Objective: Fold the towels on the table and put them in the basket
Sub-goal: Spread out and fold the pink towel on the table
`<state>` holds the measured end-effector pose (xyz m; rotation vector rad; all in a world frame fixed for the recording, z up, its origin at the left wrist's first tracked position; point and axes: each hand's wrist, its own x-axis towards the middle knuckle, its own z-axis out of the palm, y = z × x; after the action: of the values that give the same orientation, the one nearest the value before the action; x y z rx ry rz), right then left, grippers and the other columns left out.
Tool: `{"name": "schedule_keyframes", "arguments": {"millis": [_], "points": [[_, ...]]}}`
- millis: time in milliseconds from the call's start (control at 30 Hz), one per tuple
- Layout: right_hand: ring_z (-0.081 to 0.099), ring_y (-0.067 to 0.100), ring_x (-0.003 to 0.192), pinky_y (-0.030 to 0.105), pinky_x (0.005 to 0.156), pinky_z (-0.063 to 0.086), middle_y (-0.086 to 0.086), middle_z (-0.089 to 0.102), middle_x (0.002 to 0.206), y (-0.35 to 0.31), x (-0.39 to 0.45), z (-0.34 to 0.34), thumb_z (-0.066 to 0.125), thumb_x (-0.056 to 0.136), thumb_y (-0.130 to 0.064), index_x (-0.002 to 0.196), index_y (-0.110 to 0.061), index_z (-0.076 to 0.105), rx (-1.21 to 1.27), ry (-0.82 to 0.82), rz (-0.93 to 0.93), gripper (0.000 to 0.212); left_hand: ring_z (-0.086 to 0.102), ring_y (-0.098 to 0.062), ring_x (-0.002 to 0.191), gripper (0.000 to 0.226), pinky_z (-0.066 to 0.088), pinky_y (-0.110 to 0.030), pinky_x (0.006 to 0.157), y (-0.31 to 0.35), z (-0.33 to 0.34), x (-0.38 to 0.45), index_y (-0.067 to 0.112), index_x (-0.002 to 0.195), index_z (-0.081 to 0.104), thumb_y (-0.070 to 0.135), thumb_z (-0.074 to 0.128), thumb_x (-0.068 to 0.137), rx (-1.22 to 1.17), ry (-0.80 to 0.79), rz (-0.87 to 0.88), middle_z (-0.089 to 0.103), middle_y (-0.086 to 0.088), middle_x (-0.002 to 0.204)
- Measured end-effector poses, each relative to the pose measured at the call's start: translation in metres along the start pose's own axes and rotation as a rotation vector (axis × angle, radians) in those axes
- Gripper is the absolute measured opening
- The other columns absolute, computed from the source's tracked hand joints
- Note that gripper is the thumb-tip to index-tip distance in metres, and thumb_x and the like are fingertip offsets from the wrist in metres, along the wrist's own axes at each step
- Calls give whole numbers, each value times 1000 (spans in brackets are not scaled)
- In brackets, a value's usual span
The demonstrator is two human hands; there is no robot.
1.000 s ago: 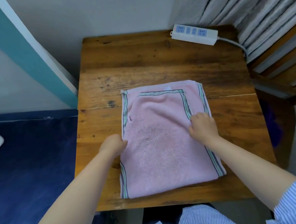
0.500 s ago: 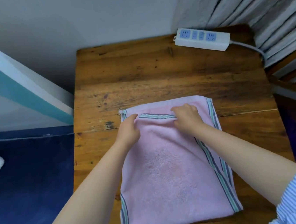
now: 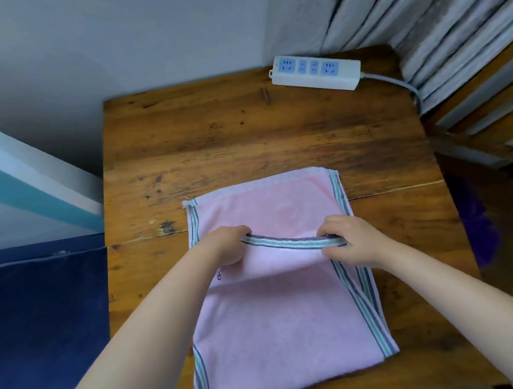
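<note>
A pink towel (image 3: 281,324) with green and grey striped borders lies on the wooden table (image 3: 243,138), partly folded. My left hand (image 3: 229,244) and my right hand (image 3: 348,241) each pinch one end of the striped edge of the top layer, which is lifted off the lower layer and pulled toward me. The far part of the lower layer lies flat and uncovered. No basket is in view.
A white power strip (image 3: 315,72) with blue sockets lies at the table's far right, its cable running off to the right. Grey curtain folds (image 3: 436,17) and wooden slats stand to the right. A dark blue surface (image 3: 41,328) lies left of the table.
Both hands went from the towel's sides to the far edge of the top layer, gripped it, and have drawn it back toward me, uncovering the layer beneath.
</note>
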<state>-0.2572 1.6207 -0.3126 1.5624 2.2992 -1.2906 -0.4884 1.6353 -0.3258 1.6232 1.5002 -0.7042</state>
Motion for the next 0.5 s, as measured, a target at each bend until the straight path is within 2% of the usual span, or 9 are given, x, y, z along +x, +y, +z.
{"name": "schedule_keyframes", "arguments": {"millis": [67,200,333,433,500], "points": [[43,6,71,17,59,32,-16,41,71,7,-7,-1,40,69,-40,96,-8,64,-7,-26,61,48,47,-29,121,48,43,-33,90,-1,9,-3,23,136,40,7,34,91,94,-4,-15,50,-10,134],[44,20,74,27,56,27,-4,38,66,18,-16,1,48,81,-8,77,-5,57,-54,-13,159,10,50,-29,115,43,45,-34,82,-7,17,-15,23,130,48,8,38,91,192,106,-71,48,-10,125],[40,20,71,27,54,25,-3,35,64,21,-17,-5,45,82,-1,62,-8,46,-7,134,250,21,54,-31,101,22,47,-36,80,-27,3,-28,8,103,64,17,48,91,89,296,-160,51,-11,106],[40,22,70,28,56,26,-2,33,63,17,-18,-14,47,81,3,55,-11,42,51,278,298,30,49,-24,105,23,40,-31,83,-43,-9,-44,5,93,67,25,55,91,-54,373,-62,52,-6,101],[41,22,72,27,57,29,-1,35,65,13,-18,-18,46,82,4,60,-8,48,54,334,311,26,50,-24,95,19,36,-30,72,-50,-12,-51,7,89,62,23,52,93,-163,390,-21,51,-4,94]]}}
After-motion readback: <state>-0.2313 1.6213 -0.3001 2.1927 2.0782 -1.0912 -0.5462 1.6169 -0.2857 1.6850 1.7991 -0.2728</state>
